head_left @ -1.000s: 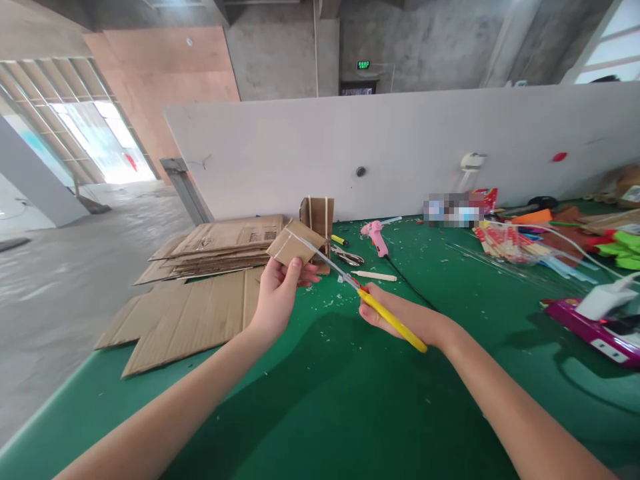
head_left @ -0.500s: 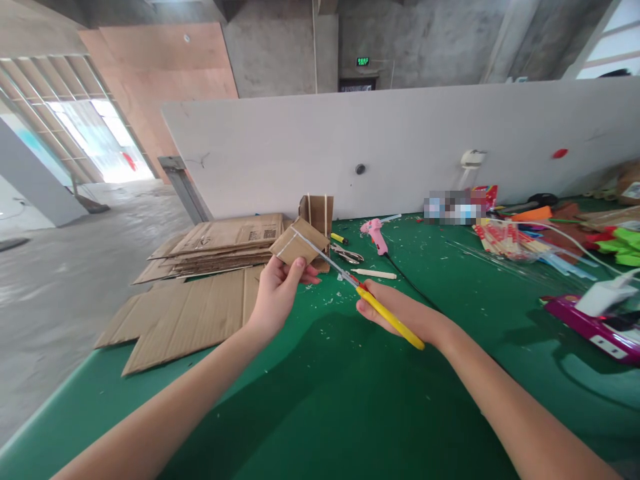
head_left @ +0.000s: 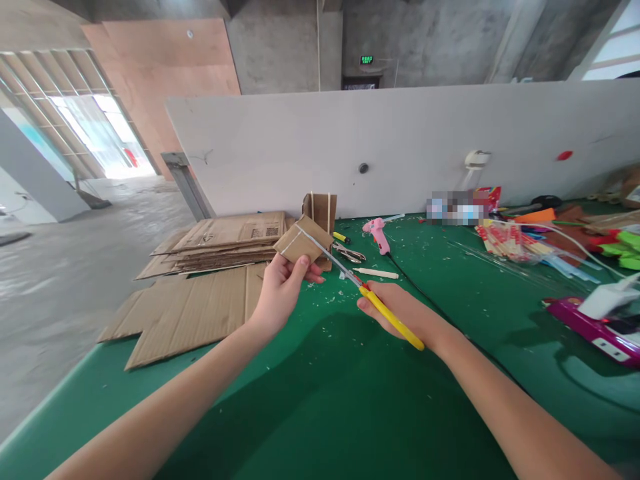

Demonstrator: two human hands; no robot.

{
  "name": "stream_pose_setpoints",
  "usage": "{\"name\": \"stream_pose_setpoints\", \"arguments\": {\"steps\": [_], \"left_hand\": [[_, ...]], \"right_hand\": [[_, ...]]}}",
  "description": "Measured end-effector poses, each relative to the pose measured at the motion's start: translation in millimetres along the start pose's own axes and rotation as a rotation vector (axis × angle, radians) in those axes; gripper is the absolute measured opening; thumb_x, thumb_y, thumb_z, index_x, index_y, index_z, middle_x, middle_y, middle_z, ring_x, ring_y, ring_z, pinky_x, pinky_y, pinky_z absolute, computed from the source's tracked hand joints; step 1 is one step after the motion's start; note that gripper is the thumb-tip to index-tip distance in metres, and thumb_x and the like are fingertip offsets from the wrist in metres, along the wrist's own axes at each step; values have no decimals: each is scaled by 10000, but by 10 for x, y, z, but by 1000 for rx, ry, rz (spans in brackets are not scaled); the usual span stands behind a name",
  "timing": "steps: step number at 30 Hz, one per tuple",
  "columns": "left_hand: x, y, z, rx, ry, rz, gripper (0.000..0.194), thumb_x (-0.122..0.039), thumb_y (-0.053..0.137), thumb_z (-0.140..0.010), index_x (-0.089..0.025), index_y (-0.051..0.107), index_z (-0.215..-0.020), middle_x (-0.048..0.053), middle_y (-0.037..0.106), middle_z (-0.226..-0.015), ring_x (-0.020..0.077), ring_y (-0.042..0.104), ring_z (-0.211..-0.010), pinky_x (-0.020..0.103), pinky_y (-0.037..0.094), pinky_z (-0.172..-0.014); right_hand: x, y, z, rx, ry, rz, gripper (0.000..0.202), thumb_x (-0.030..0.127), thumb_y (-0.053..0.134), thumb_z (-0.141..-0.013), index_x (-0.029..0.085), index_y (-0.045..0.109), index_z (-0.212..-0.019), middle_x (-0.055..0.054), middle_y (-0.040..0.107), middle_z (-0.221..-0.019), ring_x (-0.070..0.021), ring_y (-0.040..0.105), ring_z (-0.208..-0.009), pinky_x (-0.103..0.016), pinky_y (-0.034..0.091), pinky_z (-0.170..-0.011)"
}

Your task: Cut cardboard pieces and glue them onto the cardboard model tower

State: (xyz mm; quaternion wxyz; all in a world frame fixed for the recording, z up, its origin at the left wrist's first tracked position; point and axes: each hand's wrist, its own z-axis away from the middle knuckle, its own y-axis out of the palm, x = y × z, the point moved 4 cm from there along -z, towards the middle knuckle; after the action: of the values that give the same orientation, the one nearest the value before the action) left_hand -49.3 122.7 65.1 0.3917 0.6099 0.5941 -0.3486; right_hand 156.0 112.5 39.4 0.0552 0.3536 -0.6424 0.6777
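Note:
Between thumb and fingers, my left hand [head_left: 284, 287] grips a small square of cardboard [head_left: 311, 248], tilted above the table, with pale lines on its face. My right hand [head_left: 393, 305] is closed on yellow-handled scissors [head_left: 393, 320]. The blades reach up and left, one lying across the face of the cardboard square. Behind the square stands an upright cardboard piece [head_left: 320, 212] with two thin sticks on it.
Stacked cardboard [head_left: 235, 233] and a cut sheet [head_left: 195, 310] lie at left. A pink glue gun [head_left: 379, 237], pliers [head_left: 350, 253], a pale stick [head_left: 377, 273] and a purple power strip [head_left: 595, 330] rest on the green table [head_left: 320, 400].
The view has shifted slightly, so the surroundings sit a little further right. Both hands keep their grips, and the scissors stay against the cardboard square.

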Motion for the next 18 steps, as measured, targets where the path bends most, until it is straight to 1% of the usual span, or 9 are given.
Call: {"name": "stream_pose_setpoints", "arguments": {"steps": [4, 8, 12, 18], "left_hand": [[-6, -7, 4, 11, 7, -5, 229, -362, 593, -861, -146, 524, -893, 5, 653, -706, 116, 653, -591, 249, 528, -621], [-24, -9, -3, 29, 24, -16, 250, -383, 597, -856, -146, 528, -887, 10, 653, -708, 119, 648, -589, 253, 525, -620], [-41, -1, -6, 40, 28, -11, 263, -393, 604, -848, -145, 523, -884, 5, 647, -702, 119, 644, -579, 255, 523, -617], [-61, 8, -1, 50, 23, 7, 235, -365, 600, -855, -145, 519, -876, 2, 640, -698, 112, 637, -574, 251, 518, -617]], "right_hand": [[14, 11, 0, -16, -10, 25, 399, 597, 389, -890, 224, 421, -749, -40, 577, -732, -165, 500, -593, -290, 353, -570], [36, 21, 3, -4, -15, 19, 384, 583, 377, -896, 223, 427, -775, -39, 578, -747, -168, 506, -612, -287, 358, -578], [44, 12, 2, -14, 0, 38, 382, 569, 390, -896, 220, 427, -744, -39, 575, -727, -162, 494, -600, -278, 340, -564], [51, 8, 4, -49, -5, 142, 424, 585, 389, -893, 220, 415, -678, -28, 559, -656, -151, 456, -546, -272, 277, -521]]}}
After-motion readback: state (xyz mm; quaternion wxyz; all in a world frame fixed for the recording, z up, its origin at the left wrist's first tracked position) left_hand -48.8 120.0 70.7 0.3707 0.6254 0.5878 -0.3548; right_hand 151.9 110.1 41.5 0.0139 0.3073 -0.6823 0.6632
